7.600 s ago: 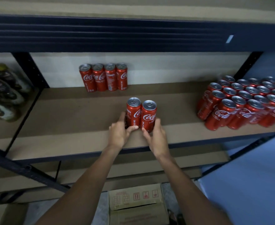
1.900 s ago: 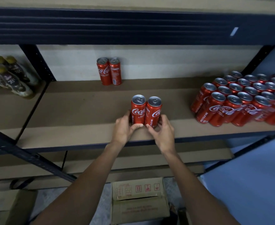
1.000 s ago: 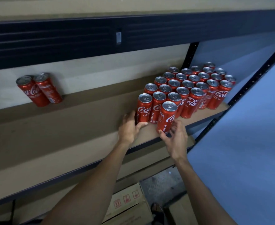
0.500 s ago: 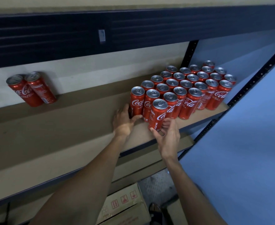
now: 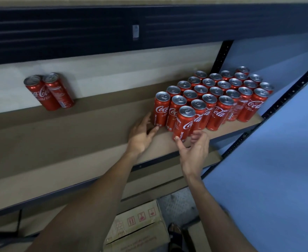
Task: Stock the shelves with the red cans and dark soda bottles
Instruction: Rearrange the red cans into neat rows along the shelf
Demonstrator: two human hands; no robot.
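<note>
A block of several red cans [image 5: 222, 93] stands at the right end of the brown shelf [image 5: 76, 135]. My left hand [image 5: 141, 136] holds the base of the leftmost red can [image 5: 161, 110], thumb in front and fingers along its left side; the can stands against the block. My right hand [image 5: 195, 150] pinches the bottom of another red can [image 5: 184, 122], which stands in front of the block near the shelf's edge, tilted slightly. Two more red cans [image 5: 47, 91] stand at the back left. No dark bottles are in view.
A dark metal beam [image 5: 95, 30] of the shelf above hangs low over the cans. A blue wall [image 5: 267, 160] closes the right side behind a black upright. On the floor below sits a cardboard box [image 5: 136, 230].
Both hands carried two cans from the middle of the shelf to the block on the right. Since half a second ago they have barely moved; the view shifted a little.
</note>
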